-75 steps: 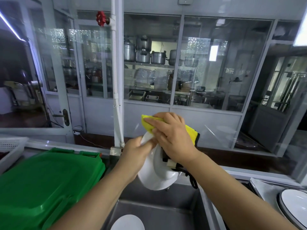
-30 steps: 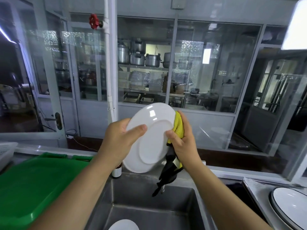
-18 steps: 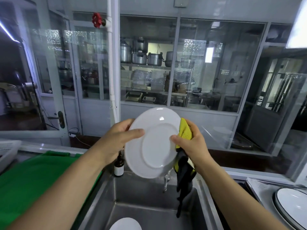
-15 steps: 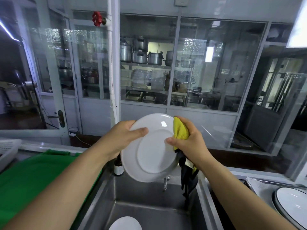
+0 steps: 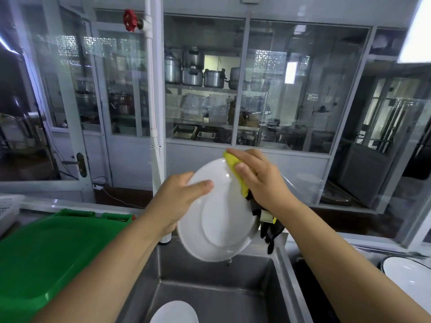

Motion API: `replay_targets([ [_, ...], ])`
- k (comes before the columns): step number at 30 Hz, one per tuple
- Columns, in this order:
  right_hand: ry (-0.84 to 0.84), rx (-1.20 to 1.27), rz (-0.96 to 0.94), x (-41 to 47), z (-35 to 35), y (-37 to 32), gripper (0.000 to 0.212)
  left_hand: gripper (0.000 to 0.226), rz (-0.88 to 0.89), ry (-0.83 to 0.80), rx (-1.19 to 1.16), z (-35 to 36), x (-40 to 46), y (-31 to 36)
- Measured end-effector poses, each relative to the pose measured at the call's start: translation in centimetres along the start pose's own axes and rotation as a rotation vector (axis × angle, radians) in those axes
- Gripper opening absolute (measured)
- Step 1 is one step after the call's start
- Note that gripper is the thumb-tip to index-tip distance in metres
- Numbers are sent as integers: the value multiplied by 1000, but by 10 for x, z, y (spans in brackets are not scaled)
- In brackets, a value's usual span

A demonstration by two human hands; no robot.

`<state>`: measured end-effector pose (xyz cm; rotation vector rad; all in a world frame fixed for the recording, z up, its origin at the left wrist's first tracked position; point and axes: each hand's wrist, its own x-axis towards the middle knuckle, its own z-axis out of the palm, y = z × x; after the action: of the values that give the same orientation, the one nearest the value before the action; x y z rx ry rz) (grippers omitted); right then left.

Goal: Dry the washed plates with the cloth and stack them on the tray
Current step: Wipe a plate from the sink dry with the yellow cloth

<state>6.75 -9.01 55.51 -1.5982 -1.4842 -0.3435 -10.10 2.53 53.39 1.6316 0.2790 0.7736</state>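
- Held tilted over the steel sink (image 5: 283, 271), underside toward the camera: a white plate (image 5: 219, 220), clear of the basin.
- Left hand (image 5: 177, 201) gripping the plate's left rim, thumb curled across the near face, fingers hidden behind.
- Right hand (image 5: 258, 180) pressing a yellow cloth (image 5: 235, 169) onto the plate's upper right rim, thumb on the near side and fingers curled over the top, pinching cloth to rim.
- Hanging below the right wrist past the plate's right edge: the cloth's dark part (image 5: 270, 231), possibly a black backing, hard to tell at this angle.
- Lying flat at the near edge of the sink's floor: a second white plate (image 5: 173, 313), partly cut off by the frame.
- At the far right edge of the view: a dark-rimmed white plate (image 5: 410, 273), whatever carries it largely out of view.
- Left of the sink, touching its edge: a green plastic lid (image 5: 46, 252).
- Behind the sink: a white pipe (image 5: 155, 89) with a red valve wheel (image 5: 129, 20).
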Motion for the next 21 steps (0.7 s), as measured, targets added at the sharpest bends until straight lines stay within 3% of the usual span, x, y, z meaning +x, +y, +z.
replay_targets([
  [3,90,12,158,-10,2,13,40,14,25,92,-134,-9,0,6],
  [5,146,-58,226,-22,10,17,55,10,55,187,-210,-14,0,9],
  [8,224,-97,235,-42,27,10,70,7,42,348,-331,-15,4,11],
  [14,276,-327,-13,-75,69,-18,58,15,-32,509,-613,-2,15,2],
  [18,241,-607,-210,-66,80,-31,54,20,-159,449,-709,11,16,-9],
  [21,173,-666,-324,-51,82,-36,56,25,-264,409,-713,15,13,-13],
])
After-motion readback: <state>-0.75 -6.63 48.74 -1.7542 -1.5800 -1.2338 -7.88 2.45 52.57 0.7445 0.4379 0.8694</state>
